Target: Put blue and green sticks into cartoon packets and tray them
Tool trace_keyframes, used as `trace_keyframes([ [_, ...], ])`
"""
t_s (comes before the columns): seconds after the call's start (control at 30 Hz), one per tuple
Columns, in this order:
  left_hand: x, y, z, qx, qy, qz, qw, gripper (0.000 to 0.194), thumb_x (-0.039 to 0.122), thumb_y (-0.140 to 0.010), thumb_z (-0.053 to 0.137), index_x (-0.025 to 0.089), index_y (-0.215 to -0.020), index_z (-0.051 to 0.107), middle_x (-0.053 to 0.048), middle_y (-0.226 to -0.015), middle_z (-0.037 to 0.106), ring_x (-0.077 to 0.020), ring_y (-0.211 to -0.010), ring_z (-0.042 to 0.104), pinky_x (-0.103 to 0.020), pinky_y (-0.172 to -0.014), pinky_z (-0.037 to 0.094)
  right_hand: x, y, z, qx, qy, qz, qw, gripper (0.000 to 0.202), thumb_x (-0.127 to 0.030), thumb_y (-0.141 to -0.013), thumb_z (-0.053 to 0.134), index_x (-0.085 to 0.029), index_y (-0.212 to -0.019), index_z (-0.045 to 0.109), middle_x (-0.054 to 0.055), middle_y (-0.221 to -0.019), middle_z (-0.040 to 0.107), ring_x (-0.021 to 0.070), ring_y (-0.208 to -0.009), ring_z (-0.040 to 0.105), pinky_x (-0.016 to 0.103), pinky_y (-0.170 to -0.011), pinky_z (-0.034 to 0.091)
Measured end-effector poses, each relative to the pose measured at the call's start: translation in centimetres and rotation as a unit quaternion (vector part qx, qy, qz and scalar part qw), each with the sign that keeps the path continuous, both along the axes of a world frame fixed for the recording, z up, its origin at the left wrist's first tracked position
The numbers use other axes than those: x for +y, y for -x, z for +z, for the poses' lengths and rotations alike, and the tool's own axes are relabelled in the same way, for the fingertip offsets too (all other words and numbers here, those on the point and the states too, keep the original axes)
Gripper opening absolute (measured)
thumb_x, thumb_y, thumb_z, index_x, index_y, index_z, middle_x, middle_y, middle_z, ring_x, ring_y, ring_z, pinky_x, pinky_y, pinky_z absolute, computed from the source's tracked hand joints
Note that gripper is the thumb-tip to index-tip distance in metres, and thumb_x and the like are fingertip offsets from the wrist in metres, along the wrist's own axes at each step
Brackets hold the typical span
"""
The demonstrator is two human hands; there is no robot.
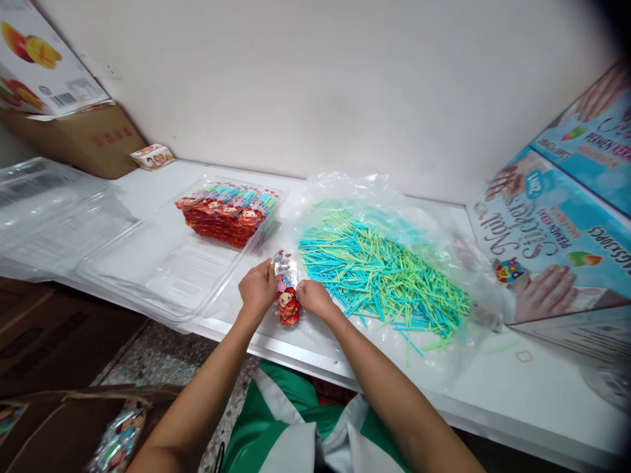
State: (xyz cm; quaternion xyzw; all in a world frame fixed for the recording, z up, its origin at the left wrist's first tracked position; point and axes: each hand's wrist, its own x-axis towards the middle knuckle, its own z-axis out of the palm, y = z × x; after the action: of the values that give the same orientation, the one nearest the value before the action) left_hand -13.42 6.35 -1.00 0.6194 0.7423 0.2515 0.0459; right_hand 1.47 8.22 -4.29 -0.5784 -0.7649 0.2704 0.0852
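A small shiny packet (287,299) with a red cartoon figure and a silvery, clear upper part is held upright between my two hands above the white table. My left hand (258,287) pinches its upper left edge. On its right edge, my right hand (315,299) has its fingers closed. Right beside my right hand lies a large pile of thin green and blue sticks (379,263) on a clear plastic bag (345,187). Behind my left hand, similar red packets (227,217) stand in rows at the back of a clear plastic tray (162,276).
More clear trays (44,210) are stacked at the far left, before a brown carton (93,138). A small box (152,157) sits near the wall. Blue printed boxes (557,243) stand at the right. Below the table edge, an open carton (64,427) holds shiny packets.
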Motion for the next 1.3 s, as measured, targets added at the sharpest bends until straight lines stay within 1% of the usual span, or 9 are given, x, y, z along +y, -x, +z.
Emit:
trace_keyframes([
  [0.2, 0.0, 0.0, 0.7, 0.006, -0.04, -0.014, 0.999, 0.04, 0.035, -0.087, 0.035, 0.019, -0.114, 0.059, -0.012, -0.127, 0.05, -0.0289, -0.11, 0.049, -0.039, -0.09, 0.032, -0.3, -1.4, 0.6, 0.052, -0.025, -0.021, 0.998, 0.032, -0.031, -0.089, 0.035, -0.015, -0.089, 0.063, 0.009, -0.088, 0.067, 0.0175, -0.083, 0.058, 0.025, -0.069, 0.035],
  [0.3, -0.1, -0.5, 1.3, -0.145, -0.068, -0.029, 0.987, 0.037, 0.038, -0.083, 0.043, 0.02, -0.109, 0.062, -0.01, -0.124, 0.054, -0.0289, -0.108, 0.05, -0.04, -0.091, 0.034, -0.6, -2.2, 1.3, 0.091, -0.038, -0.028, 0.995, 0.033, -0.036, -0.089, 0.036, -0.018, -0.097, 0.062, 0.006, -0.094, 0.066, 0.0157, -0.087, 0.058, 0.023, -0.073, 0.036],
  [0.37, -0.2, -1.1, 1.9, -0.331, -0.039, -0.048, 0.942, 0.037, 0.043, -0.08, 0.049, 0.017, -0.099, 0.066, -0.011, -0.106, 0.064, -0.0268, -0.095, 0.058, -0.038, -0.083, 0.041, -0.9, -2.5, 1.7, 0.163, -0.031, -0.035, 0.986, 0.036, -0.044, -0.087, 0.04, -0.019, -0.104, 0.059, 0.005, -0.097, 0.065, 0.0147, -0.088, 0.057, 0.023, -0.074, 0.038],
  [0.47, -0.8, -2.3, 2.6, -0.557, 0.046, -0.068, 0.827, 0.038, 0.045, -0.072, 0.059, 0.01, -0.084, 0.068, -0.012, -0.085, 0.069, -0.0204, -0.068, 0.061, -0.032, -0.065, 0.046, -1.7, -3.1, 1.9, 0.337, 0.033, -0.041, 0.94, 0.038, -0.049, -0.081, 0.047, -0.017, -0.095, 0.061, 0.003, -0.085, 0.065, 0.0138, -0.075, 0.058, 0.023, -0.067, 0.042],
  [0.67, -2.5, -5.2, 2.4, -0.692, 0.157, -0.095, 0.698, 0.035, 0.036, -0.064, 0.071, 0.014, -0.091, 0.067, -0.01, -0.09, 0.068, -0.0162, -0.07, 0.062, -0.026, -0.061, 0.047, -4.7, -5.4, 2.2, 0.427, 0.12, -0.04, 0.896, 0.028, -0.042, -0.078, 0.053, -0.015, -0.073, 0.059, -0.003, -0.059, 0.054, 0.0088, -0.054, 0.047, 0.02, -0.054, 0.038],
  [0.87, -4.1, -8.0, 0.8, -0.686, 0.205, -0.063, 0.695, 0.026, 0.035, -0.06, 0.074, 0.012, -0.071, 0.07, -0.009, -0.075, 0.069, -0.0155, -0.061, 0.061, -0.027, -0.062, 0.047, -8.1, -12.1, 2.9, 0.279, 0.055, 0.0, 0.959, 0.024, -0.033, -0.085, 0.044, -0.017, -0.083, 0.061, 0.001, -0.079, 0.063, 0.0134, -0.075, 0.057, 0.023, -0.069, 0.041],
  [1.0, -5.2, -9.2, 0.6, -0.683, 0.233, -0.059, 0.69, 0.022, 0.03, -0.056, 0.077, 0.013, -0.068, 0.07, -0.008, -0.073, 0.069, -0.0149, -0.063, 0.061, -0.026, -0.063, 0.047, -9.0, -19.7, 2.5, -0.001, -0.029, -0.059, 0.998, 0.021, -0.026, -0.086, 0.042, -0.017, -0.094, 0.059, 0.006, -0.092, 0.064, 0.0173, -0.085, 0.058, 0.026, -0.073, 0.039],
  [1.1, -5.7, -10.0, 0.5, -0.692, 0.235, -0.049, 0.681, 0.019, 0.025, -0.052, 0.079, 0.013, -0.063, 0.068, -0.005, -0.068, 0.068, -0.0138, -0.064, 0.06, -0.025, -0.064, 0.047, -8.7, -23.7, 1.9, -0.262, -0.019, -0.082, 0.961, 0.028, -0.02, -0.086, 0.037, -0.016, -0.109, 0.053, 0.013, -0.1, 0.061, 0.0213, -0.084, 0.06, 0.029, -0.07, 0.039],
  [1.3, -6.0, -10.5, -0.5, -0.701, 0.245, -0.065, 0.666, 0.022, 0.027, -0.055, 0.078, 0.012, -0.067, 0.066, -0.004, -0.07, 0.067, -0.0109, -0.061, 0.059, -0.024, -0.064, 0.046, -6.8, -24.3, 1.3, -0.326, -0.004, -0.049, 0.944, 0.029, -0.012, -0.085, 0.032, -0.011, -0.106, 0.052, 0.018, -0.1, 0.058, 0.0246, -0.081, 0.061, 0.032, -0.066, 0.04],
])
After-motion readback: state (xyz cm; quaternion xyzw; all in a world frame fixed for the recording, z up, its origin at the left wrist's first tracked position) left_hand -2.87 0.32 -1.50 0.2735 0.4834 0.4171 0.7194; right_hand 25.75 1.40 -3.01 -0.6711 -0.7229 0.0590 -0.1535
